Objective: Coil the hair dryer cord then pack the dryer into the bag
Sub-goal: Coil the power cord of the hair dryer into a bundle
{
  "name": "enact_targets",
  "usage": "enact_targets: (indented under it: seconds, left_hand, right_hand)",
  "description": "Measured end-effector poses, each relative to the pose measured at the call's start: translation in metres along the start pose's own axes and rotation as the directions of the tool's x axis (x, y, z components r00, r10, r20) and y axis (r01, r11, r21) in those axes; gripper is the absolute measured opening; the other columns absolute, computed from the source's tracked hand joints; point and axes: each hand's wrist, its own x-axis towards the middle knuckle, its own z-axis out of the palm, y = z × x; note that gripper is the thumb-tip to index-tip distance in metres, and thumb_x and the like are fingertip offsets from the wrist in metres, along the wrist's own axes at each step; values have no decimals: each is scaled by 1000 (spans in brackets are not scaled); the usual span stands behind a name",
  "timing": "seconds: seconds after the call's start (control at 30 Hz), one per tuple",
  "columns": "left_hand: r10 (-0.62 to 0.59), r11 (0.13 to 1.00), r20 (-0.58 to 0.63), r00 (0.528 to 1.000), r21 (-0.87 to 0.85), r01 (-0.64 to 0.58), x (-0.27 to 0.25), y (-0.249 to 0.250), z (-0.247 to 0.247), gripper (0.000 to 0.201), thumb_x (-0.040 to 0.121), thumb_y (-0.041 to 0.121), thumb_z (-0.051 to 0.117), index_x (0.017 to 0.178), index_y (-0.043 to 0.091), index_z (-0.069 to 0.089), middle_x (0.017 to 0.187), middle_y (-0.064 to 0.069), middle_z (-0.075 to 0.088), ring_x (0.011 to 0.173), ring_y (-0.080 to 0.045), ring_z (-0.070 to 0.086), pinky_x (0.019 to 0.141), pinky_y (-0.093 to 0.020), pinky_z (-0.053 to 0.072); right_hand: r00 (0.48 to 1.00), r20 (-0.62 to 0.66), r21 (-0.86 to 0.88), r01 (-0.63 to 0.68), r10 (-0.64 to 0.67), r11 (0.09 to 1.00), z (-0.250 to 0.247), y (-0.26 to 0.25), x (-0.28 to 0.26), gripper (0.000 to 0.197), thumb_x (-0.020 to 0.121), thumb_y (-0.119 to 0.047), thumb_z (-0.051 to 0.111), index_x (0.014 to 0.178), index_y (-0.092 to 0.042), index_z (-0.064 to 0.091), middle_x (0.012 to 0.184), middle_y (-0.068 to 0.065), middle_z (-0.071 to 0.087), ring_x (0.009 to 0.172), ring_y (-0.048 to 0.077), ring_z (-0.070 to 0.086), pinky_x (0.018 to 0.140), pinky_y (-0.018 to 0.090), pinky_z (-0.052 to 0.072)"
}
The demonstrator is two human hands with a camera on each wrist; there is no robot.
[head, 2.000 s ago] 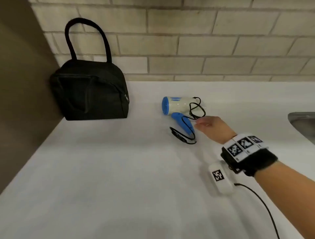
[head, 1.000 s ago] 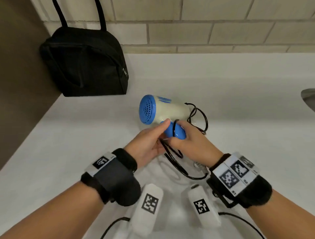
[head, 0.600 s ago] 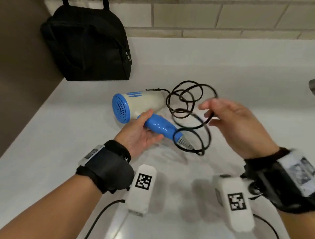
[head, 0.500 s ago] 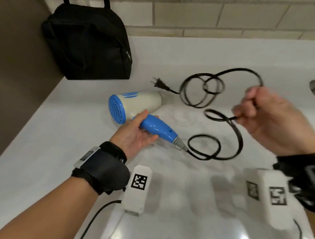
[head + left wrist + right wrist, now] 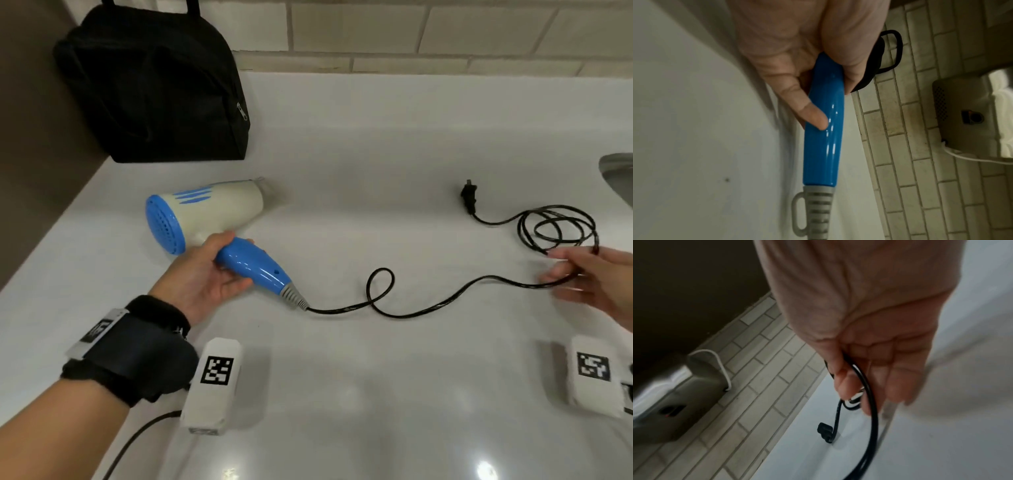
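A white desk point(image 5: 342, 394) runs up to a pale brick-tiled wall point(image 5: 445, 31), with a brown panel point(image 5: 30, 154) closing off its left side and the rim of a metal sink point(image 5: 616, 178) showing at the far right edge. A metal wall unit point(image 5: 970, 120) with a white wire hangs on the tiles in the wrist views. The black bag point(image 5: 154, 85) stands in the back left corner against the panel; its zipper pull is visible on the right side, and whether it is open or what it holds cannot be told. Nothing lies between the bag and the hair dryer point(image 5: 205, 212), which sits near the bag on the desk's left half, its blue grille facing the camera. The left hand point(image 5: 202, 274) has its fingers and thumb curled round the blue handle point(image 5: 824, 129). From the grey strain relief the black cord point(image 5: 428, 305) trails right across the desk with one small loop, reaching the right hand point(image 5: 596, 281), whose thumb and fingers are loosely bent and pinch the cord. Beyond that hand the cord lies in loose loops, ending in the plug point(image 5: 468, 198) resting on the desk.
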Motion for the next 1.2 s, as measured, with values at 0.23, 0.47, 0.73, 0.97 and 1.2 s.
enact_targets:
  seconds: [0.23,0.47,0.73,0.97,1.2]
  left_hand:
    - [-62,996,-41,997,65,65,-2,0,-11,23,88,34,51,99,14,54,71,-2,75,61,-12,71,46,-22,56]
    - [-1,948,-102,995,317,34,-12,10,-23,29,86,41,51,91,14,59,66,-6,73,50,-11,68,44,-21,54]
    - [548,317,-17,837,929,-189,-53,22,-17,24,77,47,62,85,24,65,73,5,63,64,-24,63,74,-34,53]
    - [81,30,553,829,830,-557,-80,-36,54,42,81,52,53,115,27,51,91,17,56,86,-1,54,75,-18,40]
    - [572,686,224,789,396,-610,-83,7,37,19,80,41,57,64,31,61,43,8,44,40,-7,42,44,-17,36]
  right_hand:
    - [963,-141,-623,94,-230,777,-22,-1,5,94,39,-88,51,122,-52,29,109,4,52,98,25,52,85,28,47]
    - [715,569,-623,698,-407,355,73,-41,-75,88,65,-83,24,126,-23,48,132,5,49,124,17,39,103,31,24]
    - [482,875,-482,864,42,146,137,-39,-87,59,80,-64,22,126,-31,43,120,-10,54,115,8,45,111,32,10]
    - [521,853,-447,744,-12,496,155,-53,-85,22,89,-31,48,71,-26,60,59,-15,50,57,-5,48,59,14,35]
    - [584,812,-423,591,-2,687,129,-49,-81,22,90,-23,49,70,-31,55,63,-8,49,53,2,41,56,13,34]
